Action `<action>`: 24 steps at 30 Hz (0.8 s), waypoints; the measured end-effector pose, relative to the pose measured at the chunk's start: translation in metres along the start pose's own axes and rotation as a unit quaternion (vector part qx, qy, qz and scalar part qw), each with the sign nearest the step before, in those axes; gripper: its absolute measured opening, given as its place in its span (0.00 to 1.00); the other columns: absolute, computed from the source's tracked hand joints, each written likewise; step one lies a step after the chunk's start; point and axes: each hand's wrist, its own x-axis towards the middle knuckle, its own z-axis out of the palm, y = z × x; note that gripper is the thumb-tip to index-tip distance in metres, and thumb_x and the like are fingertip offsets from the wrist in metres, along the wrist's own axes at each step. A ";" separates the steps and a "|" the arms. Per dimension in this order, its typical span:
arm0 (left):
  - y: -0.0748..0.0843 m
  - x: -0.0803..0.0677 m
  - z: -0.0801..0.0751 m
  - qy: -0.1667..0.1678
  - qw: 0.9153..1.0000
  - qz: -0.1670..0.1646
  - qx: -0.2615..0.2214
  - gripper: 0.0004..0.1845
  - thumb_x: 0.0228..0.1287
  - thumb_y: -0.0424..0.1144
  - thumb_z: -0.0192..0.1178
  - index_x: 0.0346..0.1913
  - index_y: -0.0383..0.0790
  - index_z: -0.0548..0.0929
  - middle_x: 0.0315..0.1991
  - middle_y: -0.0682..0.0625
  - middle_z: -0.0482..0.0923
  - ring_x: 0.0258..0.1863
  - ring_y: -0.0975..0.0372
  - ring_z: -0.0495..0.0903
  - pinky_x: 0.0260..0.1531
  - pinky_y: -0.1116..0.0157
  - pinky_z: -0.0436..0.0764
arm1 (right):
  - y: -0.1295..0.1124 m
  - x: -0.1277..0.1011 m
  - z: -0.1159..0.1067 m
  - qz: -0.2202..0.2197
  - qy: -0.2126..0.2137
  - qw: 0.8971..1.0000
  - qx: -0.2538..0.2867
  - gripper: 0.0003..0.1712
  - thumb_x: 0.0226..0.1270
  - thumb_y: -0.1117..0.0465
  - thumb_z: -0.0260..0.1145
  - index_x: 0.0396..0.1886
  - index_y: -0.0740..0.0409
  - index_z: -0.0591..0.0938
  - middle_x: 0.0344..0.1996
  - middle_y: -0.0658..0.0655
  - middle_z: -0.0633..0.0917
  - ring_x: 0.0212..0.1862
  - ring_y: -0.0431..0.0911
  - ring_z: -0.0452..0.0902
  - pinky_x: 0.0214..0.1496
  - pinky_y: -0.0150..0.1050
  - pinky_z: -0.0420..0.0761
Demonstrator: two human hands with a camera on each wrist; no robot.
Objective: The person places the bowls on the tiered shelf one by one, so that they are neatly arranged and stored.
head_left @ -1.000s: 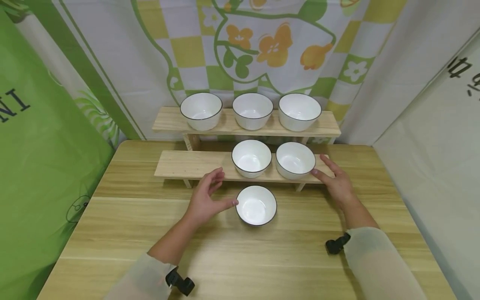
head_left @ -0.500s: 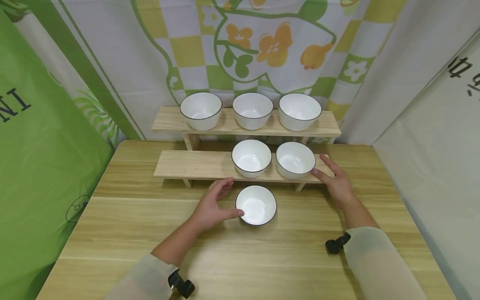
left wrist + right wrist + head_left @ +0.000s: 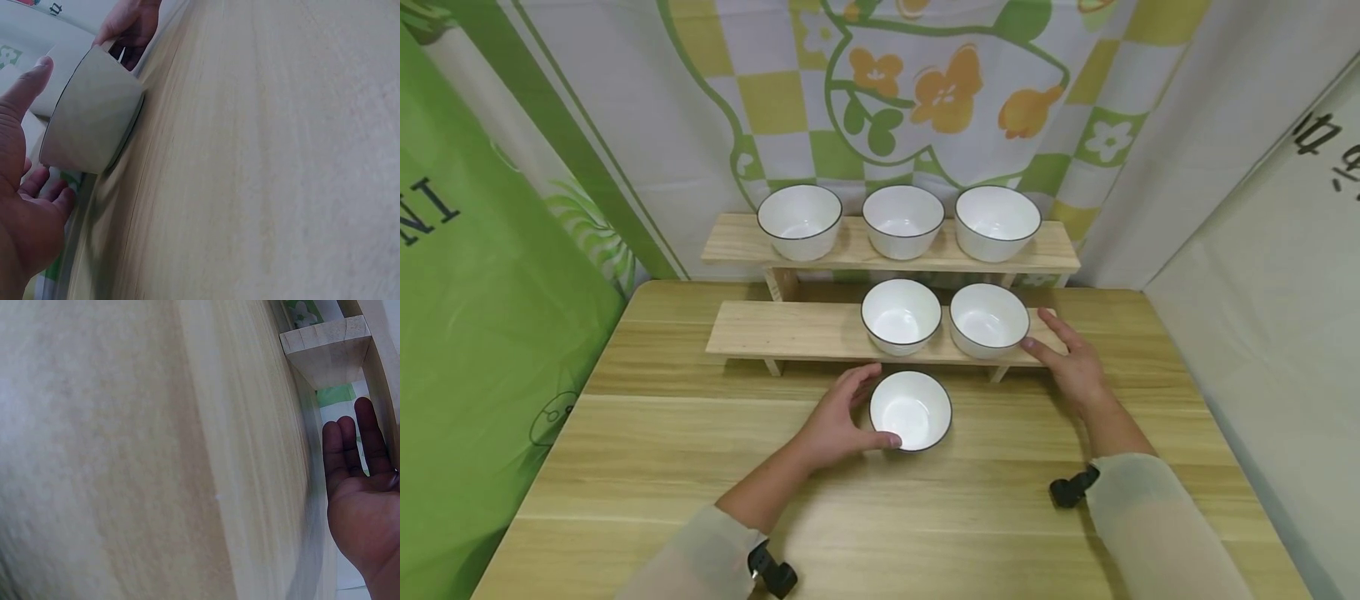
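Observation:
A white bowl with a dark rim [image 3: 912,408] stands on the wooden table in the head view. My left hand [image 3: 837,423] curves around its left side, thumb at the near rim and fingers by the far left. In the left wrist view, a gap shows between that thumb [image 3: 31,81] and the white bowl [image 3: 94,112]. My right hand [image 3: 1077,373] is at the right end of the lower wooden shelf [image 3: 782,329], fingers spread, thumb tip right at the right-hand bowl [image 3: 990,318]. Another matching bowl [image 3: 901,315] sits to its left on this shelf.
Three more white bowls stand in a row on the upper wooden shelf [image 3: 730,240], the middle one [image 3: 903,218] among them. A patterned curtain [image 3: 775,104] hangs behind. The table [image 3: 647,467] meets a green cloth [image 3: 482,292] at left and a white one at right.
My left hand has moved right and toward me, its thumb passing along the front bowl to the near rim. My right hand and the bowls have stayed in place.

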 end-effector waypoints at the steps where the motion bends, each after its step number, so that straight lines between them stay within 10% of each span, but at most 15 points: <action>1: 0.000 0.000 0.001 -0.001 1.000 -0.002 0.006 0.60 0.41 0.39 0.88 0.77 0.34 0.63 0.74 0.40 0.65 0.74 0.50 0.66 0.73 0.55 0.67 | 0.000 0.000 0.000 0.001 0.000 1.000 0.000 0.53 0.64 0.34 0.73 0.84 0.35 0.59 0.84 0.48 0.48 0.83 0.57 0.35 0.79 0.69 0.40; 9: -0.001 0.001 0.009 -0.008 0.996 -0.033 0.078 0.67 0.36 0.52 0.89 0.81 0.48 0.60 0.76 0.47 0.63 0.75 0.52 0.63 0.75 0.49 0.60 | 0.000 0.000 0.000 0.002 0.002 1.000 0.004 0.53 0.63 0.34 0.74 0.83 0.36 0.60 0.84 0.48 0.49 0.83 0.57 0.36 0.79 0.68 0.41; 24: -0.005 0.005 0.021 -0.016 0.998 -0.034 0.059 0.74 0.30 0.48 0.91 0.82 0.49 0.55 0.76 0.41 0.62 0.72 0.49 0.67 0.73 0.49 0.64 | 0.000 0.000 0.000 -0.001 0.001 1.000 0.000 0.53 0.64 0.34 0.73 0.84 0.36 0.59 0.84 0.49 0.49 0.83 0.57 0.36 0.79 0.68 0.40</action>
